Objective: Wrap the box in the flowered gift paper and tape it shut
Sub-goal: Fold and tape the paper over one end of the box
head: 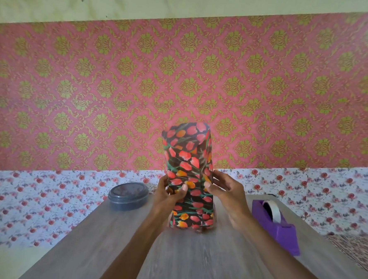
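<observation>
Head view: the flowered gift paper (190, 157) stands upright as a tall sleeve at the middle of the counter (193, 258), its lower end resting on the surface. The paper goes all the way round, so the first wrap looks done, though the box itself is hidden inside. The top end is open and rounded, not folded down, and no tape shows on the paper, so closing the ends and taping probably remain. The left hand (171, 194) grips the sleeve's left side, fingers curled behind and thumb on the front. The right hand (227, 191) holds the right side, thumb on the front and fingers loosely bent at the edge. A purple tape dispenser (281, 229) sits to the right, and a round lidded container (128, 196) to the left.
</observation>
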`<state>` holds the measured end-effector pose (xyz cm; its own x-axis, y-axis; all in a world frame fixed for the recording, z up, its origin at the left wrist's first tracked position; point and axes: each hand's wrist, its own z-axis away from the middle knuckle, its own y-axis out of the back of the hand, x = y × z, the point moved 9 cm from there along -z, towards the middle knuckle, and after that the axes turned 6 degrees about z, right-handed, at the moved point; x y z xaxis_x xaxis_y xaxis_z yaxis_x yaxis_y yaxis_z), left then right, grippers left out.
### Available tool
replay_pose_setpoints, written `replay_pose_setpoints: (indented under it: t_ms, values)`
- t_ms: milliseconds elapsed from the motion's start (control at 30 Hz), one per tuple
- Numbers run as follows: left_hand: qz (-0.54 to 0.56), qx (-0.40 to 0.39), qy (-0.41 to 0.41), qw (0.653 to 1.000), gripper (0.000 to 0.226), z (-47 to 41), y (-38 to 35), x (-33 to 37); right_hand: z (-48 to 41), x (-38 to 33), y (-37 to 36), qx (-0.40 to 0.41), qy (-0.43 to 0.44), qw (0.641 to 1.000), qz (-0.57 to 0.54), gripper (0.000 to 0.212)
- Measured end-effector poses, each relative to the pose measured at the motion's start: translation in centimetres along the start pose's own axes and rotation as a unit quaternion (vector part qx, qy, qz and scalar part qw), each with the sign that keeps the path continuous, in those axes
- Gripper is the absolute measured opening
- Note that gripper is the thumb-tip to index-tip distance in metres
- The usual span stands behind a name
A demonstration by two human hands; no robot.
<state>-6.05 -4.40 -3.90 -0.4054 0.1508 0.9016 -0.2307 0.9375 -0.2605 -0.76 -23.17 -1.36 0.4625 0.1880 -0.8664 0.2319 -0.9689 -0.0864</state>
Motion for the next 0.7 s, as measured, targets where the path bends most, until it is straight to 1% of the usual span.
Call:
replay_pose_setpoints:
  t_ms: [100,167,233,300,400,467,533,567,600,633,667,700]
  values:
    - [0.015,-0.002,0.011,1.000,0.062,0.6,0.5,-1.5,0.4,1.6,0.6,0.007,-0.017,1.000,0.021,0.037]
    - [0.018,-0.008,0.009,1.000,0.060,0.7,0.6,-2.1,0.6,2.5,0.8,0.006,-0.020,0.999,0.045,0.048]
    - [0.009,-0.018,0.003,1.000,0.064,0.7,0.8,-2.6,0.8,3.2,0.4,-0.041,0.002,0.995,0.096,0.079]
    - [-0.008,-0.034,0.004,0.999,0.065,0.7,1.1,-3.3,0.9,3.6,0.2,-0.096,0.046,0.975,0.193,0.110]
    - [-0.038,-0.059,0.014,0.997,0.077,0.8,1.6,-4.7,0.6,4.0,0.0,-0.144,0.103,0.935,0.306,0.137]
    - [-0.043,-0.076,0.021,0.996,0.081,1.4,1.8,-5.5,0.8,4.5,-0.2,-0.182,0.099,0.928,0.310,0.141]
    - [-0.033,-0.084,0.035,0.995,0.085,2.0,1.9,-5.7,1.4,4.9,-0.7,-0.215,0.080,0.932,0.280,0.134]
    - [-0.027,-0.079,0.038,0.996,0.085,2.2,1.8,-5.5,1.5,5.1,-0.7,-0.211,0.074,0.936,0.271,0.130]
    - [-0.027,-0.053,0.025,0.998,0.078,2.2,2.1,-5.0,1.4,5.2,-0.7,-0.202,0.078,0.938,0.272,0.129]
    - [-0.031,-0.002,-0.009,0.999,0.065,2.3,2.6,-4.0,1.2,5.1,-0.6,-0.192,0.081,0.939,0.273,0.130]
    - [-0.032,0.067,-0.059,0.995,0.055,2.6,3.4,-2.5,0.9,5.1,-0.5,-0.181,0.080,0.939,0.281,0.132]
    - [-0.041,0.134,-0.120,0.983,0.049,3.4,4.0,-0.6,0.6,5.2,-0.5,-0.170,0.081,0.937,0.294,0.136]
